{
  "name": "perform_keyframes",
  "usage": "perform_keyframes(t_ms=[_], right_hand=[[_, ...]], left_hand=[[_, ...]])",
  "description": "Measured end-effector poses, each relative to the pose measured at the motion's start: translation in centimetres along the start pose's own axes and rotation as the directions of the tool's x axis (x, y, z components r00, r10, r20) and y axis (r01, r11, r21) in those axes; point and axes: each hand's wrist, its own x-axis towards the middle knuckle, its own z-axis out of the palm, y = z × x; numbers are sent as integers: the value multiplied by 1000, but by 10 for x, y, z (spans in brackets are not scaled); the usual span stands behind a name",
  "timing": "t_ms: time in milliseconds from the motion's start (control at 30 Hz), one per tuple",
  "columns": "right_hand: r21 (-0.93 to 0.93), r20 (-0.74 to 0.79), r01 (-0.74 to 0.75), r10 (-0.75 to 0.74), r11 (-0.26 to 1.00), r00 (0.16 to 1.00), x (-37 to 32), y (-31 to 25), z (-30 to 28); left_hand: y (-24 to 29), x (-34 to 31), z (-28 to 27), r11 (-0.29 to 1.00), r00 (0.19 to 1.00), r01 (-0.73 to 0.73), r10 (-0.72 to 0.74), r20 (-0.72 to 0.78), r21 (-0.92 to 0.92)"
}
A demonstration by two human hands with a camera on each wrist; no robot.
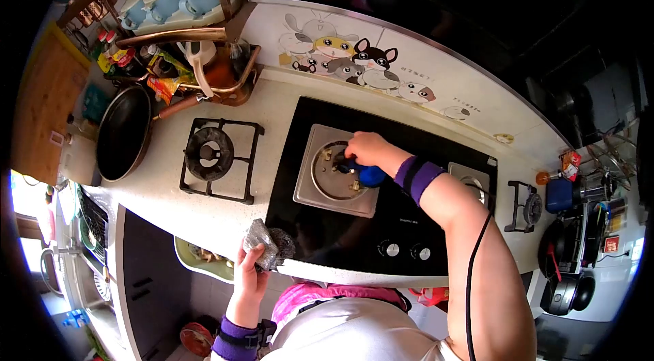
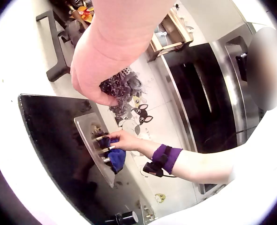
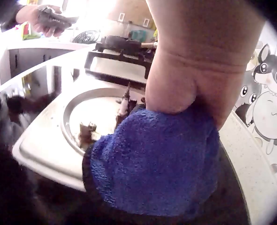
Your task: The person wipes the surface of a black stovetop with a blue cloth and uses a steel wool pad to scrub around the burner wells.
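My right hand [image 1: 368, 148] grips a blue cloth [image 1: 371, 176] over the uncovered burner at the left side of the black glass hob [image 1: 320, 242]. The cloth hangs below the palm in the right wrist view and hides the fingertips. Around the burner lies a square metal drip plate [image 1: 366, 206] with a round recess; an igniter pin [image 3: 125, 101] stands up from it. My left hand [image 1: 252, 272] holds a crumpled silvery-grey mesh scouring cloth [image 1: 261, 238] at the counter's front edge, with a darker mesh part [image 2: 124, 89] bunched beside the fingers.
A black pan support [image 1: 251, 187] with a burner cap [image 1: 209, 154] inside it sits on the counter to the left. Beyond it leans a frying pan [image 1: 125, 133]. Another support [image 1: 519, 208] stands on the right. Two knobs [image 1: 392, 250] line the hob's front. A cable [image 1: 471, 279] hangs along my right arm.
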Motion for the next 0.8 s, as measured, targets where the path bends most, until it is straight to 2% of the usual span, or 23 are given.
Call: perform_keyframes(t_ms=[67,100,200,233,333,467,533,600,667,800], right_hand=[[-148,-18,27,-30,989,999,-10,8,-9],[-135,-49,77,-85,988,995,-16,12,-8],[-137,-379,74,-121,988,918,-31,6,9],[-148,-368,79,-129,986,921,-36,3,14],[-130,-415,-55,-4,990,910,-44,-12,34],[33,-315,-247,244,969,917,-68,-34,59],[100,-231,-379,393,920,890,-78,-58,57],[139,-203,-455,476,879,856,-83,-78,63],[163,-194,-533,557,830,808,-82,-96,72],[79,-188,-638,640,766,745,-72,-121,81]], left_hand=[[1,0,4,1000,1000,-13,13,9,-8],[1,1,3,1000,1000,-8,8,11,-6],[-3,2,2,1000,1000,8,-8,17,-16],[-5,3,2,1000,1000,12,-11,16,-23],[-9,4,-4,999,1000,27,-27,3,-16],[-4,4,0,1000,999,29,-29,22,-12],[-3,4,-1,1000,999,25,-25,32,-16],[-3,2,-2,999,999,24,-23,46,-28],[-2,0,-4,1000,998,23,-22,61,-21],[-1,-5,-9,1000,996,17,-15,84,-19]])
